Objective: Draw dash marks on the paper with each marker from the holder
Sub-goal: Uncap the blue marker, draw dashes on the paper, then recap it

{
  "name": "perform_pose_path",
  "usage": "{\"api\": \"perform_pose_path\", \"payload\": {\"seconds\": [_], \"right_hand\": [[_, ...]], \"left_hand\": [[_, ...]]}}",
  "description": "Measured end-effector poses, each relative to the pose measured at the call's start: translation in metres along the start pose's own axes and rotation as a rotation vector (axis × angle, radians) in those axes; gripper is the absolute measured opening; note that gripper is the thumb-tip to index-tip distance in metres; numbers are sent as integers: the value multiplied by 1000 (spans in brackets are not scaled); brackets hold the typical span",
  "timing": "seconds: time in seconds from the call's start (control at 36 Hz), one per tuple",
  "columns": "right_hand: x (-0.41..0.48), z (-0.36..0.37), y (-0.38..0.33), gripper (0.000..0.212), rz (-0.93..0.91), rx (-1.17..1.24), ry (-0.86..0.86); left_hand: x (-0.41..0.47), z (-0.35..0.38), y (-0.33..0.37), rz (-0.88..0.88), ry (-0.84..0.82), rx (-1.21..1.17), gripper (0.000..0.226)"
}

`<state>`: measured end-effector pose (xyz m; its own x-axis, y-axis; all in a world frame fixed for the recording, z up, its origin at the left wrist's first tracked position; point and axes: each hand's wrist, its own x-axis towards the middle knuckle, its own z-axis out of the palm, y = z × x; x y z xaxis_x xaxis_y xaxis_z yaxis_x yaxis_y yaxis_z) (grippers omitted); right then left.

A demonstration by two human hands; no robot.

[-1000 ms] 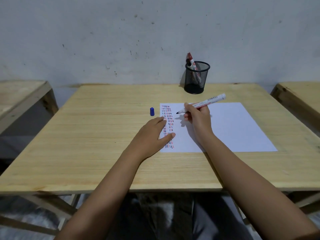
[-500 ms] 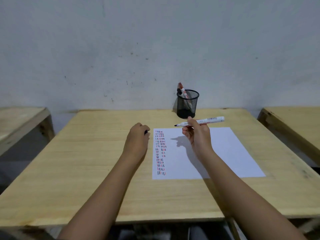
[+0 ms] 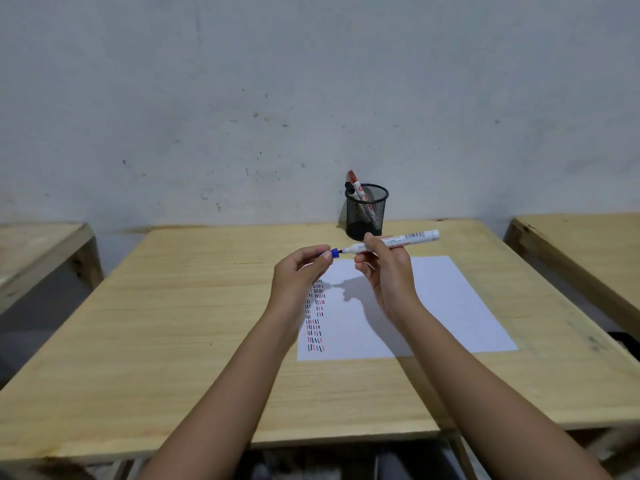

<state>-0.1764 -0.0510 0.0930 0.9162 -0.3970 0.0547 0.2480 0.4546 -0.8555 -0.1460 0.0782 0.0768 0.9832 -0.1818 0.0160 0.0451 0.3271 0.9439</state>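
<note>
My right hand (image 3: 384, 271) holds a white marker (image 3: 408, 241) level above the table, its tip pointing left. My left hand (image 3: 299, 271) pinches the marker's blue cap (image 3: 333, 253) right at that tip, the two almost touching. Below both hands lies a white paper sheet (image 3: 450, 306) with columns of red, blue and black dash marks (image 3: 315, 317) along its left edge. A black mesh holder (image 3: 366, 213) stands at the far edge of the wooden table (image 3: 173, 323), with a red-capped marker (image 3: 356, 185) and a black-capped one leaning in it.
A grey wall rises right behind the table. Other wooden tables stand to the left (image 3: 34, 251) and to the right (image 3: 581, 244), with gaps between them and this one.
My left hand left the paper, picked the blue cap up from the table and brought it to the marker tip. My right hand lifted the marker off the paper. The view tilted upward.
</note>
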Motion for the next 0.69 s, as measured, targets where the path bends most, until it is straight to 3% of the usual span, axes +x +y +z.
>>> {"api": "perform_pose_path", "payload": {"seconds": [0.31,0.53,0.69], "right_hand": [[-5,1,2,14,-7,-37,-98],[-3,-3,-17,3,44,-112,-185],[6,-18,-30,3,60,47,-63]], "left_hand": [[-1,5,9,71,-124,183,9],[4,1,20,110,-122,157,10],[13,-12,32,110,-82,127,10]]}}
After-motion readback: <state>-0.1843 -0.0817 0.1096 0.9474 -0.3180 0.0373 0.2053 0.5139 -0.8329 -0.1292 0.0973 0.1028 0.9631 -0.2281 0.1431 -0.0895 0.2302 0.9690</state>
